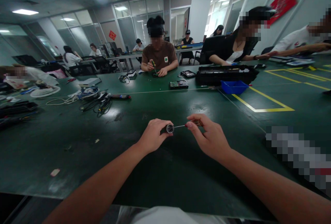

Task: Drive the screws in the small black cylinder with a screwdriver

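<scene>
White cloth (160,216) borders the green table (77,155) at its near edge; a blue plastic tray (234,87) sits beyond. Turned inward, left hand (154,133) grips a dark cylinder (170,128), right hand (211,138) a thin-shafted screwdriver (186,125).

left hand (153,136) and right hand (210,138) face each other, both seemingly pinching.

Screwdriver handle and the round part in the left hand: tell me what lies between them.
In the head view, a thin metal shaft lies between the screwdriver handle in the right hand and the round part in the left hand.
</scene>
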Motion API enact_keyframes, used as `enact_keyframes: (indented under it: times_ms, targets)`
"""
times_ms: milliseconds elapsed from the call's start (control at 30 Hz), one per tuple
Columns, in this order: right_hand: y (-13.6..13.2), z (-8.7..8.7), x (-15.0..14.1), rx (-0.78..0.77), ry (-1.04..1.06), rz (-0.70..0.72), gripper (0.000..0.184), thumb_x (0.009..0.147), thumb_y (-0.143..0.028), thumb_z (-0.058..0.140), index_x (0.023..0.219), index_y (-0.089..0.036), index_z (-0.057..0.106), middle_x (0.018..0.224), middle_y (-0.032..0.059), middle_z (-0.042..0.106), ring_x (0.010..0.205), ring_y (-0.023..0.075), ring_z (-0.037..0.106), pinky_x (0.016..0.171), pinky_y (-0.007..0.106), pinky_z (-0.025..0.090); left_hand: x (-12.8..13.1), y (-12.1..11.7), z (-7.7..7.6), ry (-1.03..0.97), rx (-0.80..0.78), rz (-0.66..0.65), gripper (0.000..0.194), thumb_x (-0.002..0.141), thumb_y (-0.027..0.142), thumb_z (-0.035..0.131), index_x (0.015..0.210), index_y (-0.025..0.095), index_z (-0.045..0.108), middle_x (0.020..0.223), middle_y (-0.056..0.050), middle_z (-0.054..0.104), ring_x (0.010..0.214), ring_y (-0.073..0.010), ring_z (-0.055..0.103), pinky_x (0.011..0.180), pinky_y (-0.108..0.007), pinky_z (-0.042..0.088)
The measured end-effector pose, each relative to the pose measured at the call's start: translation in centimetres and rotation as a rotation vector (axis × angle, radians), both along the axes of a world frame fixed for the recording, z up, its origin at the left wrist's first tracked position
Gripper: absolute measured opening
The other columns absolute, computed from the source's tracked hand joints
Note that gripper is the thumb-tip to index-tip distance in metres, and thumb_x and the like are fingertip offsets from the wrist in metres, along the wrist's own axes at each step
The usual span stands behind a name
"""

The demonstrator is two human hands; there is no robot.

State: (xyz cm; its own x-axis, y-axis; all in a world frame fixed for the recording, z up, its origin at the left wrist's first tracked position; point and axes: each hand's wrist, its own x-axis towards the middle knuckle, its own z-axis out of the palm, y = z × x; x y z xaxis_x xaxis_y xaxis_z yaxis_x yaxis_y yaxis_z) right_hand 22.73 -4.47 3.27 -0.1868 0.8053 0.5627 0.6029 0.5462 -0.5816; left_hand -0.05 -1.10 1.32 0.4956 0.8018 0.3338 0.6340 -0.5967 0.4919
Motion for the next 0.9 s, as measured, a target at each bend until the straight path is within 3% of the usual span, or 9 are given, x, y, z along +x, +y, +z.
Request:
enact_keyframes:
  times_ms: [167, 267, 400, 533, 600, 767, 833, 900]
  targets:
    - [-0.11, 0.10, 0.01, 0.001, 0.000, -0.009, 0.021, 0.097, -0.035, 0.052, 0.111, -0.021, 0.060, 0.090, 0.0054, 0.073, 0.080, 0.0205, 0.071, 0.067, 0.032, 0.055, 0.27, -0.36, 0.55, -0.020, -0.059, -0.005, 0.017, 0.089, 0.025, 0.066, 0.105, 0.024, 0.065, 0.104, -0.001, 0.069, 0.099, -0.0228, 0.062, 0.090, -0.037, 0.044]
    - [-0.06, 0.13, -0.05, -0.001, 0.005, -0.016, 0.021, 0.097, -0.035, 0.052, 0.110, -0.021, 0.060, 0.090, 0.0056, 0.073, 0.080, 0.0207, 0.071, 0.066, 0.032, 0.055, 0.21, -0.18, 0.32, -0.040, -0.024, -0.017, 0.020, 0.089, 0.023, 0.066, 0.109, 0.024, 0.064, 0.110, -0.002, 0.068, 0.106, -0.0228, 0.060, 0.097, -0.038, 0.043]
    - [0.06, 0.10, -0.13, -0.004, 0.003, -0.004, 0.021, 0.097, -0.035, 0.052, 0.111, -0.020, 0.060, 0.092, 0.0064, 0.073, 0.081, 0.0209, 0.071, 0.065, 0.032, 0.055, -0.05, 0.24, -0.25, -0.019, -0.009, -0.027, 0.024, 0.090, 0.024, 0.065, 0.113, 0.026, 0.062, 0.116, -0.001, 0.068, 0.114, -0.0218, 0.059, 0.116, -0.049, 0.027]
    - [0.00, 0.18, -0.09, -0.004, 0.011, -0.005, 0.021, 0.097, -0.035, 0.053, 0.110, -0.021, 0.060, 0.090, 0.0061, 0.073, 0.080, 0.0207, 0.071, 0.063, 0.031, 0.055, -0.13, 0.27, -0.36, -0.007, -0.050, -0.050, 0.024, 0.091, 0.025, 0.063, 0.115, 0.027, 0.061, 0.120, 0.001, 0.067, 0.116, -0.0199, 0.059, 0.121, -0.052, 0.014]
    - [-0.07, 0.21, -0.02, 0.002, 0.012, -0.012, 0.020, 0.096, -0.034, 0.053, 0.111, -0.021, 0.059, 0.089, 0.0058, 0.073, 0.079, 0.0207, 0.071, 0.063, 0.031, 0.055, -0.09, 0.18, -0.22, 0.001, -0.031, -0.045, 0.025, 0.090, 0.025, 0.066, 0.115, 0.028, 0.062, 0.119, 0.001, 0.068, 0.115, -0.0205, 0.059, 0.120, -0.052, 0.016]
    - [-0.14, 0.08, 0.05, 0.058, -0.003, 0.003, 0.020, 0.097, -0.034, 0.054, 0.112, -0.022, 0.059, 0.089, 0.0053, 0.072, 0.078, 0.0199, 0.071, 0.067, 0.032, 0.056, 0.09, -0.10, 0.22, 0.036, 0.003, -0.023, 0.023, 0.086, 0.030, 0.071, 0.108, 0.028, 0.067, 0.104, 0.000, 0.071, 0.104, -0.0227, 0.061, 0.104, -0.046, 0.037]
    - [-0.16, 0.02, 0.04, 0.069, -0.013, 0.012, 0.020, 0.097, -0.034, 0.053, 0.112, -0.022, 0.059, 0.090, 0.0055, 0.072, 0.079, 0.0200, 0.071, 0.067, 0.033, 0.056, 0.11, -0.14, 0.24, 0.040, 0.002, -0.007, 0.023, 0.085, 0.031, 0.072, 0.108, 0.028, 0.067, 0.103, -0.001, 0.071, 0.103, -0.0232, 0.061, 0.103, -0.046, 0.038]
    - [-0.18, 0.02, 0.04, 0.078, -0.015, 0.013, 0.020, 0.097, -0.033, 0.053, 0.112, -0.022, 0.059, 0.090, 0.0056, 0.072, 0.078, 0.0200, 0.071, 0.068, 0.033, 0.056, 0.04, -0.10, 0.14, 0.015, -0.005, -0.001, 0.024, 0.086, 0.031, 0.071, 0.109, 0.028, 0.067, 0.109, -0.001, 0.071, 0.108, -0.0231, 0.061, 0.112, -0.050, 0.030]
